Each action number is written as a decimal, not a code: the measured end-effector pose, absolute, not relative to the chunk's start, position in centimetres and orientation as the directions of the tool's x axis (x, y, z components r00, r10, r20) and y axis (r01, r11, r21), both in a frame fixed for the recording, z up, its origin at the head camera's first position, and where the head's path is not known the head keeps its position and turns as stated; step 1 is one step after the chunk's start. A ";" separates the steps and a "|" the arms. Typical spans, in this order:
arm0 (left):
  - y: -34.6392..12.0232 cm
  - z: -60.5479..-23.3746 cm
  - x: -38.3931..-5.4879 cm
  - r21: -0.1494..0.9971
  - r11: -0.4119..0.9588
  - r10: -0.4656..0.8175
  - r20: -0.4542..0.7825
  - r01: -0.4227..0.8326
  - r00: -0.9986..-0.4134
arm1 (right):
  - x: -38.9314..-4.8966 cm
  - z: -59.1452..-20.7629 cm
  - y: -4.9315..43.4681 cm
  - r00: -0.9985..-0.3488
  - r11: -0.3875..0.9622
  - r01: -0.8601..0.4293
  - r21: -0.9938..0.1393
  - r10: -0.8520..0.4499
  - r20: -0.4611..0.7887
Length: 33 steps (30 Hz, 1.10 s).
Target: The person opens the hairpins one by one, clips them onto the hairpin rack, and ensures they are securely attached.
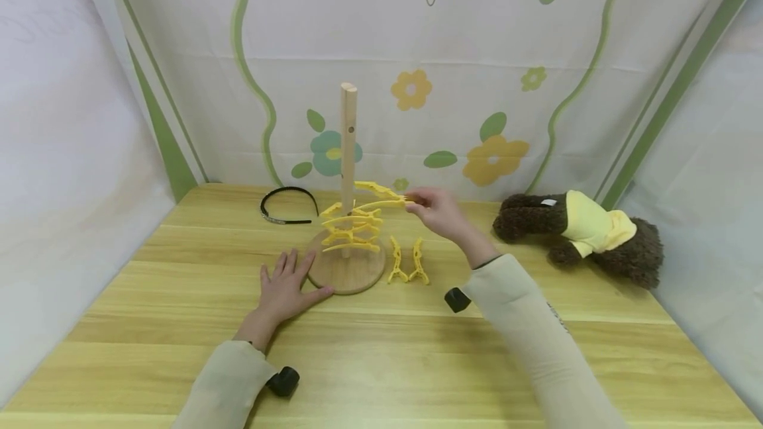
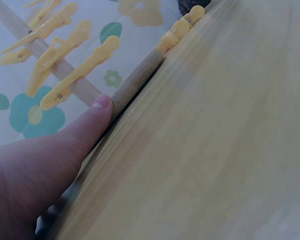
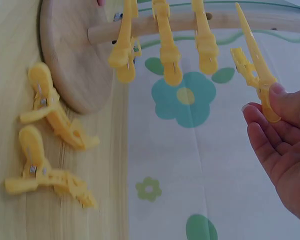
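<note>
My right hand (image 1: 441, 214) pinches the handle end of a yellow hair clip (image 3: 264, 82) between thumb and fingers. The clip's jaws are spread apart and point toward the wooden post (image 1: 348, 151), above the other clips. Several yellow hair clips (image 3: 170, 52) are clamped one above another across the post's lower part. With fingers spread, my left hand (image 1: 283, 293) rests at the left edge of the round wooden base (image 1: 346, 277); its thumb touches the rim in the left wrist view. Two loose yellow clips (image 1: 418, 263) lie on the table right of the base.
A black headband (image 1: 280, 220) lies behind and left of the base. On the right, a dark brown plush toy (image 1: 590, 224) in a yellow top lies on its side. A printed white cloth (image 1: 465, 32) hangs behind the wooden table (image 1: 381, 363).
</note>
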<state>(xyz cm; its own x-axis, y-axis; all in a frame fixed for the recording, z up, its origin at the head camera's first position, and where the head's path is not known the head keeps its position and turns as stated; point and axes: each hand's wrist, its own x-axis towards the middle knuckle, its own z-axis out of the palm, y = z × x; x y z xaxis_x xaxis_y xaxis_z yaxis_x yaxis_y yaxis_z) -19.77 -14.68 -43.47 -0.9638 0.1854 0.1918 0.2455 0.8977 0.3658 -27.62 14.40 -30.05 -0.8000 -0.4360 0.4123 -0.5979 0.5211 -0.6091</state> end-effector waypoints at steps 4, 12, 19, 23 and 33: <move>-14.6 -43.6 -19.8 0.369 0.896 0.185 0.194 0.247 -0.963 | -27.9 -29.9 12.8 -0.795 0.511 -0.603 -0.613 -0.453 0.404; -14.4 -43.5 -19.8 0.379 0.889 0.191 0.206 0.258 -0.960 | -28.0 -29.6 11.1 -0.781 0.509 -0.615 -0.602 -0.502 0.373; -14.6 -43.7 -19.9 0.373 0.891 0.188 0.213 0.258 -0.959 | -28.3 -29.5 10.5 -0.785 0.495 -0.599 -0.629 -0.516 0.342; -14.8 -43.9 -20.0 0.363 0.897 0.183 0.215 0.252 -0.959 | -28.3 -29.5 10.3 -0.782 0.476 -0.597 -0.646 -0.527 0.333; -14.8 -43.7 -19.9 0.369 0.895 0.184 0.210 0.252 -0.960 | -28.5 -29.6 10.0 -0.762 0.446 -0.609 -0.656 -0.557 0.329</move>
